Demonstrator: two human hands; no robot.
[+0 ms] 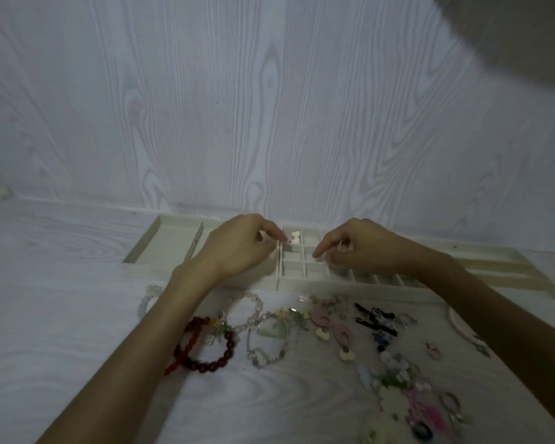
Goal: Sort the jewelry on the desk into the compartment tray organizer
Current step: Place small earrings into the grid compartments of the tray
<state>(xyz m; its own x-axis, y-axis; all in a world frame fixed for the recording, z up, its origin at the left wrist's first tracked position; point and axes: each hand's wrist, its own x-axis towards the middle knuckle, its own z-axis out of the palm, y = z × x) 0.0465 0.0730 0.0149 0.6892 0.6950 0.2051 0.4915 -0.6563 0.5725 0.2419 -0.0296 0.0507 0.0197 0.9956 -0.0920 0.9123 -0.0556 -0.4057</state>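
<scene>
**Both hands over the tray, 1 charm already in a slot**

So the cream compartment tray sits at the back of the tabletop, right against the woodgrain wall. Left hand is hovering over the tray's middle, fingers curled, fingertips right by a small white-and-pink charm that sits in a back small compartment. Can't tell if that grip is actually pinching the charm or just beside it. Right hand is over the small squares next to it, fingers loosely curled, index pointing left, its grip holding nothing I can make out.

The rest of the jewelry is unsorted on the tabletop in front of the tray: a dark red bead bracelet, a pale pink bead bracelet, pink oval earrings, black bows, and a blurry pile at lower right.
</scene>
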